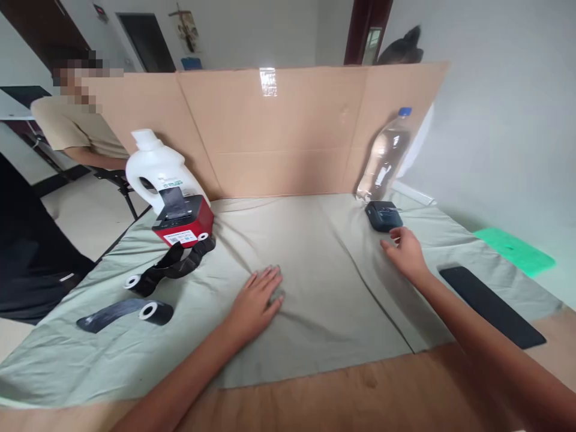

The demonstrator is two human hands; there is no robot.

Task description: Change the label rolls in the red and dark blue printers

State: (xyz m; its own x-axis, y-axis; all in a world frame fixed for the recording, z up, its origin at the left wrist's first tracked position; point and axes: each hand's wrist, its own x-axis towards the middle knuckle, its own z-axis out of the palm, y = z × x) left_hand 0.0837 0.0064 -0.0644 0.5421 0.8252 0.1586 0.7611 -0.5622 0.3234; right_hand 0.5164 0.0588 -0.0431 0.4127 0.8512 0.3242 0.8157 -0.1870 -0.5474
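My left hand [257,302] lies flat on the grey-green cloth [310,288] with its fingers stretched out, holding nothing. Over the right part of the cloth, my right hand [405,253] has its thumb and fingers apart and is empty. Its fingertips are at the near edge of a small black box-shaped device [384,216]; whether they touch it I cannot tell. To the left stands a red and black boxy device [184,222] with a label on its front and a dark strip on top. Black ribbon on two rolls [177,264] lies before it, and another partly unrolled black roll [155,312] is nearer.
A white jug [157,159] stands behind the red device. A clear blue-capped bottle [387,156] leans against the cardboard screen [279,132]. At the right are a flat black slab [490,306] and a green board [515,249]. A person [81,129] sits beyond the left side.
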